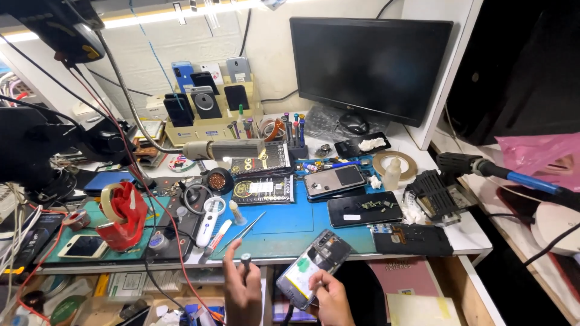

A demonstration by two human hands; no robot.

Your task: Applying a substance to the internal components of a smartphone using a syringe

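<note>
Grey-handled small screwdriver pinched upright in left hand; right hand grips opened back-less smartphone (below blue work mat).

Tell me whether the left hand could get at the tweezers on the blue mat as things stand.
Probably yes. The tweezers lie near the mat's front edge, just above the left hand, with nothing between them. But that hand already grips a small screwdriver, so it would likely have to set it down first.

**A phone repair bench**

I'm looking at a small electronics repair workshop: a blue work mat strewn with opened phones, a rack of handsets by the wall, tweezers, a soldering iron, and a dark monitor.
</note>
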